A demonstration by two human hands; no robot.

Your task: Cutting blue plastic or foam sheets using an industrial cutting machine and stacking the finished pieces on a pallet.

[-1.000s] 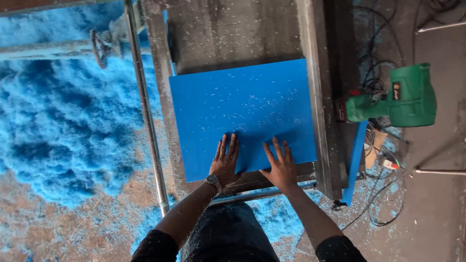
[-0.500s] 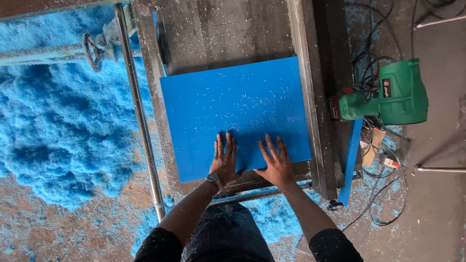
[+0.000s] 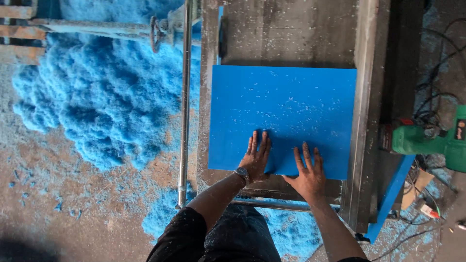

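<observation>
Blue sheet lies flat on the metal worktop, long axis left-right, stretching away from both hands; left hand and right hand rest open, palms down on its near edge (blue shavings pile left, green power tool right)

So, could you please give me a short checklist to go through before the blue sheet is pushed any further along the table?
1. Both palms flat on the sheet: ok. The left hand and right hand press on the near edge of the blue sheet.
2. Sheet flat on the metal table: ok, no corner lifted.
3. Right edge against the side rail: ok, it appears to touch.
4. Path ahead free: ok, only loose chips on the table.
5. Cutting blade position: cannot tell, none visible.
6. Green power tool out of the way: ok, it lies beyond the rail, apart from the sheet.
</observation>
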